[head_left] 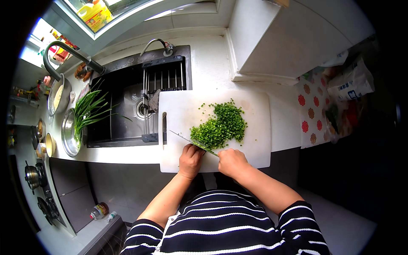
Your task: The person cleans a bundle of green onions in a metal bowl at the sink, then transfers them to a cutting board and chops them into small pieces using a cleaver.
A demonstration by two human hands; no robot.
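Note:
Near the front edge of a white cutting board (182,114), my right hand (232,162) grips a kitchen knife (183,137) by its handle. The blade slants up and left, with green bits along it. My left hand (191,159) is closed, fingers curled down right beside the blade; whatever is under them is hidden. Just beyond the knife lies a heap of finely chopped green onions (227,121), with a few loose pieces scattered around it.
Left of the board is a black sink (123,91) with a rack (163,61); the board overlaps its right edge. Whole green onions (90,108) stick out of a metal bowl (68,134). A cabinet (272,38) stands behind on the right, beside a flower-patterned cloth (312,110).

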